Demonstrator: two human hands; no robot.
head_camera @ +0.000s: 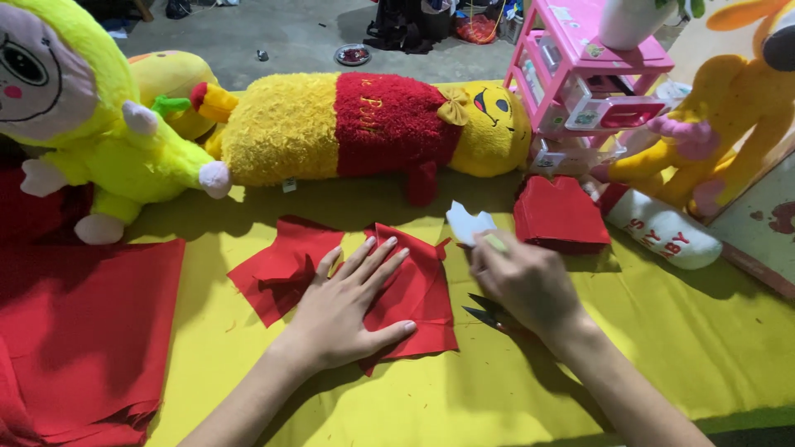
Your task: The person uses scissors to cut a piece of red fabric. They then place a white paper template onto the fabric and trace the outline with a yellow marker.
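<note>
Left grip [344,310] flat on red fabric piece [414,294]; right grip [522,277] pinching white template [469,223].

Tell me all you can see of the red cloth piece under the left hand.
The red cloth piece looks like thin felt, cut to an irregular shape with small tabs at its top edge. It lies flat on the yellow sheet, slightly rumpled, overlapping a second red piece to its left. The left hand presses on it, fingers spread. Scissors lie just off its right edge, beneath the right hand.
</note>
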